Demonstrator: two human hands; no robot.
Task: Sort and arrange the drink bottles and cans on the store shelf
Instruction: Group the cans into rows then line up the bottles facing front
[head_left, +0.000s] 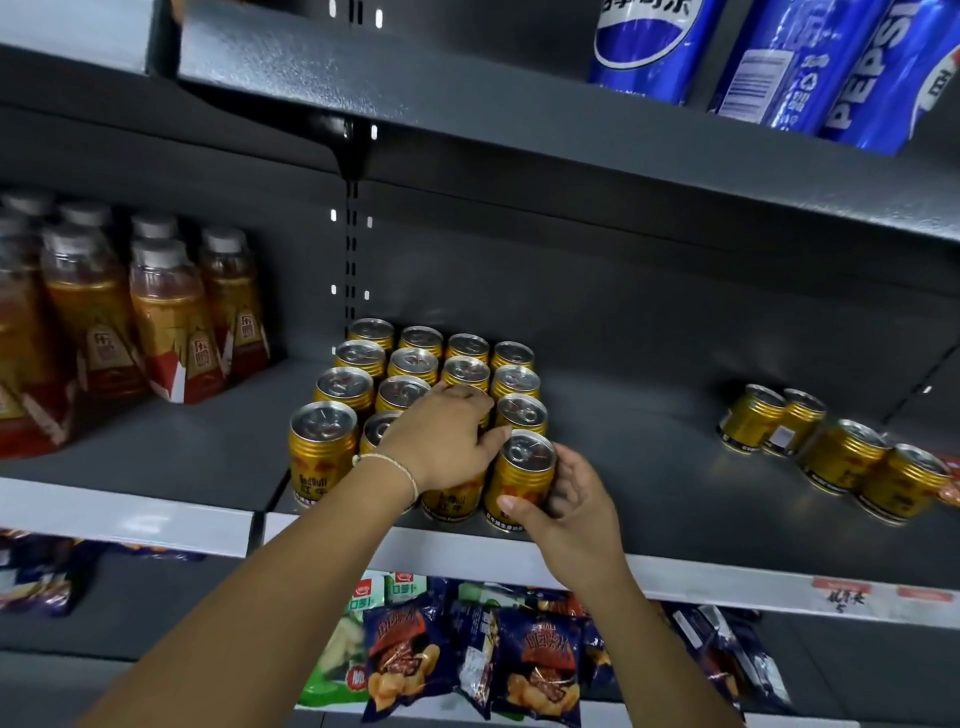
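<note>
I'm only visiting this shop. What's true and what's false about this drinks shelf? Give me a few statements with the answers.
1. The right hand grips a gold can at the front corner of the block of cans. True.
2. The left hand hangs idle below the shelf. False: it lies on top of cans in the block.
3. Some loose cans stand apart toward the right end of the shelf. True.
4. The blue bottles share the cans' shelf. False: they stand on the shelf above.
5. Snack bags lie on the shelf below. True.
</note>
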